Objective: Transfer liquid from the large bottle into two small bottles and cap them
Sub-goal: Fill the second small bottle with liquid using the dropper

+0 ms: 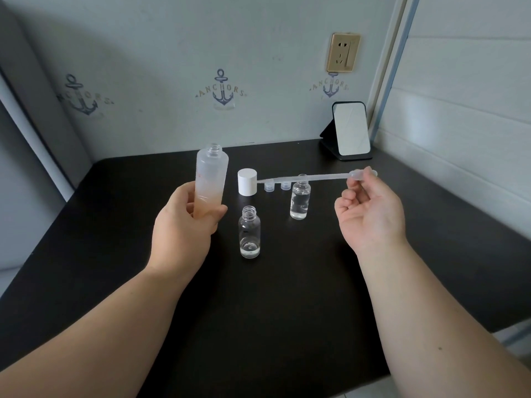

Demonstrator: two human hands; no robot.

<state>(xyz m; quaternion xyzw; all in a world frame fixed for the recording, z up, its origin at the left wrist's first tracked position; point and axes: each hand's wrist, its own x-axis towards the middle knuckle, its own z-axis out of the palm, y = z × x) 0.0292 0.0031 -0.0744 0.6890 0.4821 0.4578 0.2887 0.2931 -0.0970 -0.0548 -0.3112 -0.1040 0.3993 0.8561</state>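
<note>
Head view, A: how many bottles do you count?

B: Three. One large frosted bottle (211, 179), uncapped, left of centre, and two small clear bottles standing on the black table (287, 297). The nearer small bottle (249, 231) sits at centre with only a little liquid at its bottom; the farther small bottle (300, 199) stands up and to the right of it, mostly full. Both are open at the neck.

A: And the caps?

B: One large white cap (247, 181) stands on the table just right of the large bottle, and two small clear caps (276, 185) sit side by side between that cap and the farther small bottle.

A: What are the hands doing?

B: The left hand (184, 225) has its fingers and thumb wrapped round the lower part of the large bottle, holding it upright and slightly tilted. The right hand (370, 211), palm up at right of centre, pinches the bulb end of one clear pipette (310, 177) between thumb and fingertips. The pipette lies nearly level, its tip pointing left toward the white cap and crossing in front of the farther bottle's neck.

A: Anything else?

B: One small mirror (351, 130) on a black stand at the table's upper right, one gold wall socket (343, 52) above it, and three anchor prints (221, 89) across the wall.
</note>
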